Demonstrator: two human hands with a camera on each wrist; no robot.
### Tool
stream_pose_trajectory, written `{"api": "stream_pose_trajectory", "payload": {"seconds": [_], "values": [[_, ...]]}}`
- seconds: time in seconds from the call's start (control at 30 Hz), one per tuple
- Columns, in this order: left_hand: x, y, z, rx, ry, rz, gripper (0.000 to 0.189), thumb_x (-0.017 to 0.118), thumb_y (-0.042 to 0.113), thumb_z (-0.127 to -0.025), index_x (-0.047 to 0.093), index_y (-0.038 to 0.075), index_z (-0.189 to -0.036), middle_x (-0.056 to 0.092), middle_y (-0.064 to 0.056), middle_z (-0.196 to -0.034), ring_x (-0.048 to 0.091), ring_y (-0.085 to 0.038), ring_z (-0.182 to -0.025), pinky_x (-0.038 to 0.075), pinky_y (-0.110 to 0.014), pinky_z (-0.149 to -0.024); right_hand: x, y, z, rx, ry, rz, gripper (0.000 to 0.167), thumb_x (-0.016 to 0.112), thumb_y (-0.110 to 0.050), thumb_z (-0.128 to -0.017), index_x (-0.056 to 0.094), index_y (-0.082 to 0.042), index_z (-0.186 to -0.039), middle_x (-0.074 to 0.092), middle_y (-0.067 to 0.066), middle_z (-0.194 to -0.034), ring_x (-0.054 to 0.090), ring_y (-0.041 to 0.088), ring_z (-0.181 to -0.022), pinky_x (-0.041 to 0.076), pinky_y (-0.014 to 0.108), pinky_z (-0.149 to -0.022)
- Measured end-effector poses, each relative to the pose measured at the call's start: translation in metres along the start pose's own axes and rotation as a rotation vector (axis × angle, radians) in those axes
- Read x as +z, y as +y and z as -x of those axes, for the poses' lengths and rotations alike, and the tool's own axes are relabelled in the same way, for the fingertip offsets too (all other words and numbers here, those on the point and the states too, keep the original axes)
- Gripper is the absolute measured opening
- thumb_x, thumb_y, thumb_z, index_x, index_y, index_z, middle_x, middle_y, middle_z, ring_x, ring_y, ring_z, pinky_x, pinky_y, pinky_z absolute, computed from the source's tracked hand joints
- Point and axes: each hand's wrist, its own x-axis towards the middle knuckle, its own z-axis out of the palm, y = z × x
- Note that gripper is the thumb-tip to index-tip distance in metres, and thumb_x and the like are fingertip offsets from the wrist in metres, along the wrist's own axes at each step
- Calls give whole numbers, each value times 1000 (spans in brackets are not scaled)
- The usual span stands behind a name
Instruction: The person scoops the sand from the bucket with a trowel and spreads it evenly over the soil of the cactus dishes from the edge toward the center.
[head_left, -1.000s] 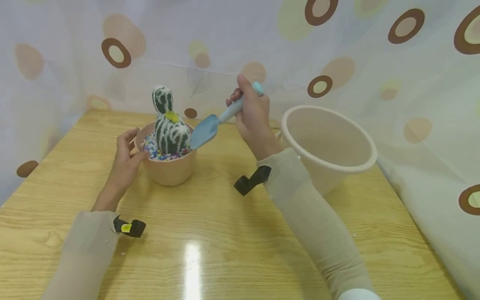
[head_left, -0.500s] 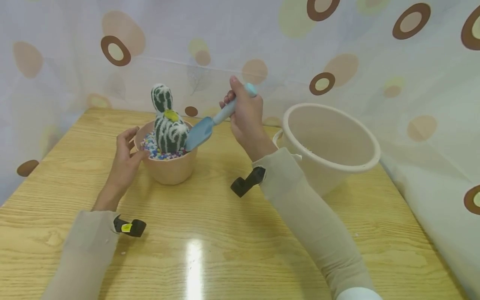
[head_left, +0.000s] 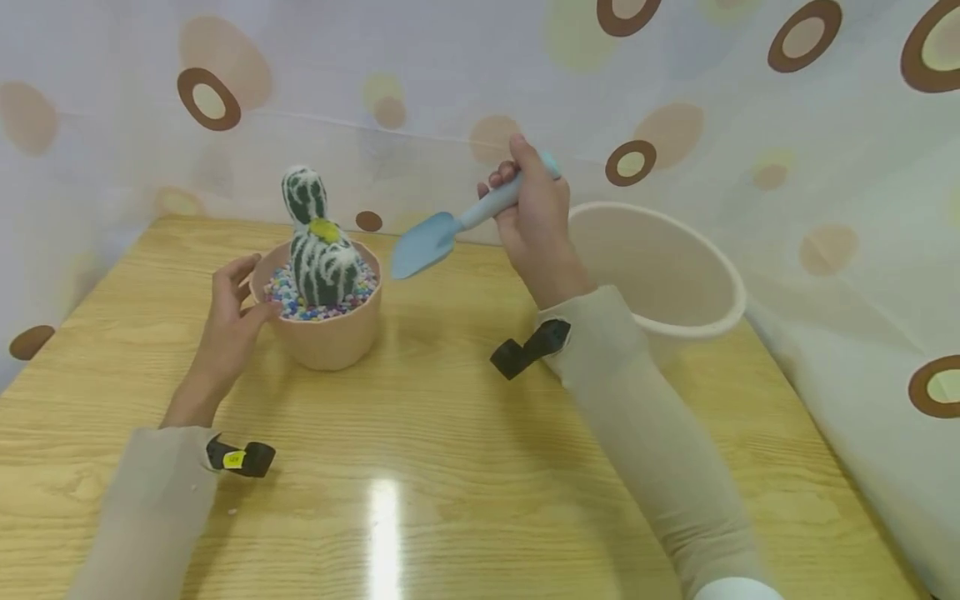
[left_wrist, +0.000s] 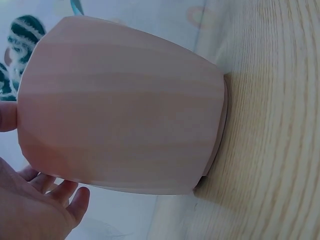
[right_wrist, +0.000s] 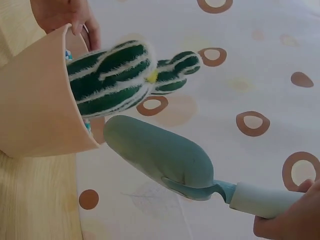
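Note:
A pinkish flowerpot [head_left: 327, 342] stands upright on the table at left, with a green-and-white artificial cactus [head_left: 318, 262] in it among multicoloured pebbles [head_left: 306, 310]. My left hand [head_left: 228, 321] grips the pot's left rim; in the left wrist view its thumb and fingers [left_wrist: 62, 192] lie at the rim. My right hand [head_left: 536, 225] holds a light blue trowel [head_left: 423, 246] by its handle, the blade in the air just right of the pot and apart from it. In the right wrist view the trowel [right_wrist: 160, 150] shows its rounded underside near the rim.
A large cream bucket [head_left: 660, 262] stands right of the pot, partly behind my right forearm. Behind the wooden table [head_left: 420, 433] hangs a white curtain [head_left: 450, 75] with brown circles.
The trowel first dipped its tip into the pot beside the cactus, then came up and away to the right. My left hand stays on the pot's rim.

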Motion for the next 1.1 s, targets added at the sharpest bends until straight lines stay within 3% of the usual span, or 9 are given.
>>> {"api": "stream_pose_trajectory", "payload": {"seconds": [0.13,0.23,0.53,0.87,1.1], "values": [[-1,-2,-2,-2,0,9,64,42,4,-93,7,0,-146,5,-18,-157,11,-38,-144,32,-9,-95,-11,-16,-3,-12,9,-44,33,52,-18,-98,43,-9,-68,43,0,-59,41,15,-61,40,29,-73],[-1,-3,-2,-4,-8,10,64,42,5,-93,6,1,-146,4,-18,-157,10,-38,-144,32,-7,-91,-21,-31,-4,-11,22,-91,31,52,-17,-99,44,-8,-70,43,1,-59,40,16,-61,38,30,-74],[-3,-4,-1,-3,-32,15,64,42,6,-96,4,2,-147,1,-18,-157,6,-36,-145,31,-8,-94,-61,-82,-7,-33,65,-264,34,51,-14,-98,42,-4,-67,42,6,-57,40,19,-57,35,32,-74],[-12,-11,3,14,-25,83,63,43,6,-97,6,6,-147,-1,-18,-157,8,-30,-144,30,-9,-94,-104,-124,-11,32,156,-489,36,55,-15,-96,41,-1,-65,39,9,-56,36,23,-53,33,37,-71],[-15,-12,7,16,-36,100,63,44,8,-97,5,9,-147,-3,-16,-157,7,-27,-144,28,-10,-97,-137,-146,-11,34,198,-530,39,54,-16,-96,40,0,-63,39,11,-54,34,24,-52,33,37,-71]]}}
